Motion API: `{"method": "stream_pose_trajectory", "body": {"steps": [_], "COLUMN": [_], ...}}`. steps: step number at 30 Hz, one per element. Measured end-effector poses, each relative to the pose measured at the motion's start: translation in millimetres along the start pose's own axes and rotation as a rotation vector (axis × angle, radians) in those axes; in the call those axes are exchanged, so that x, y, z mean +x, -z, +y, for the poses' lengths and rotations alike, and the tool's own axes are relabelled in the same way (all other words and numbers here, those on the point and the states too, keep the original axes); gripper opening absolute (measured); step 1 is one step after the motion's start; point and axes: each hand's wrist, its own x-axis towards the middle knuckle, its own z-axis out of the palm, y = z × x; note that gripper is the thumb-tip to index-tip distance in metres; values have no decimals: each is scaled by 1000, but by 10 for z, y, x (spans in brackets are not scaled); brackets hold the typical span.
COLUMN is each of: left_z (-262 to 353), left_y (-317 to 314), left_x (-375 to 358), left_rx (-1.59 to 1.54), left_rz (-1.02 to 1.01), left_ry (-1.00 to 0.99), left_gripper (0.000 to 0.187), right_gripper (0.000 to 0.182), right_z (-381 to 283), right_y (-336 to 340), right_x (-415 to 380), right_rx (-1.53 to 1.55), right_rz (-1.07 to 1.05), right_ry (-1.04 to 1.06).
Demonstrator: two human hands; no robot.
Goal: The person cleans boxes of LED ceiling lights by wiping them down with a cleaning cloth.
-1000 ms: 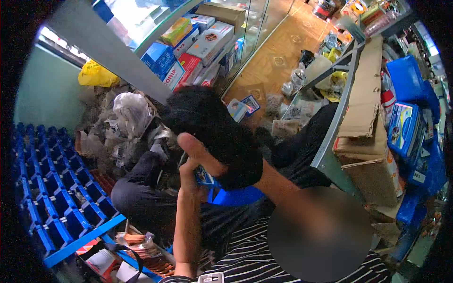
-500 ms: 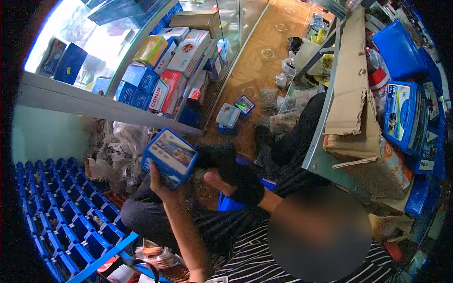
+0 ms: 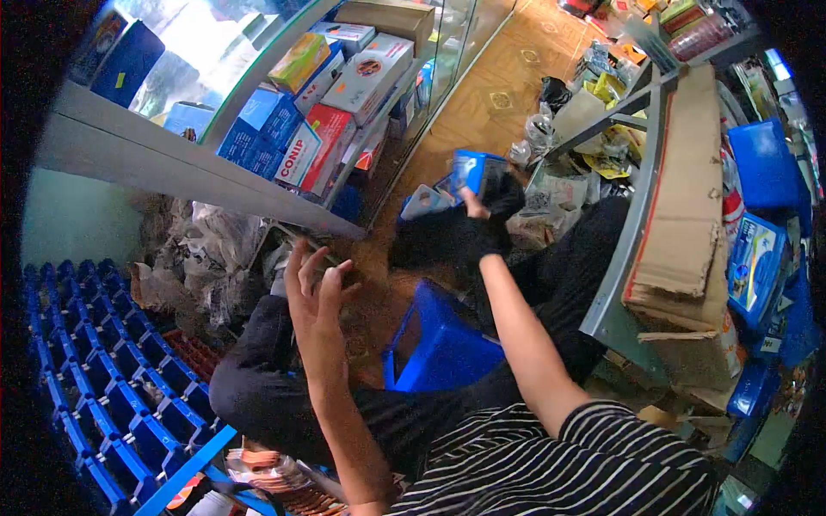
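Observation:
My right hand (image 3: 483,225), in a dark covering that leaves the thumb bare, reaches forward over the floor and grips a blue plastic case (image 3: 469,168) with a pale label. Beside that case lies another case with a light lid (image 3: 426,203). My left hand (image 3: 315,288) is raised with fingers apart and holds nothing; loose plastic bags (image 3: 228,245) are behind it. Between my legs stands a blue plastic bin (image 3: 443,348), its inside only partly visible.
A glass display case with stacked boxes (image 3: 370,77) stands on the left, above rows of blue bins (image 3: 112,370). To the right, a metal-framed shelf holds a torn cardboard box (image 3: 680,189) and several blue cases (image 3: 755,267). Packaged goods (image 3: 551,202) lie beyond my knee.
The blue case has gone from my left hand near the display case to my right hand farther forward. My left fingers have spread, and more of the blue bin shows.

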Motion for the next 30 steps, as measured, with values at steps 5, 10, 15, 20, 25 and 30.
{"method": "stream_pose_trajectory", "body": {"steps": [5,10,15,20,25,30], "left_z": [-24,-93,-206,-375,-431,-471], "left_y": [91,97,5,-61,-148,-176], "left_x": [100,222,293,358,354,280], "left_rx": [11,20,67,107,138,194], "left_rz": [104,155,137,105,94,47], "left_ry": [17,71,137,224,209,184], "left_gripper": [59,58,57,58,60,58], "right_gripper": [79,89,98,112,115,97], "right_z": [772,1116,1306,1434,2017,1899], "right_y": [356,554,532,425,447,421], "right_x": [650,895,1116,1286,1636,1356], "right_rx": [-421,-790,-979,-1092,-895,-1175], "right_rz": [220,102,-26,-184,-178,143], "right_ry": [135,232,305,245,526,690]}}
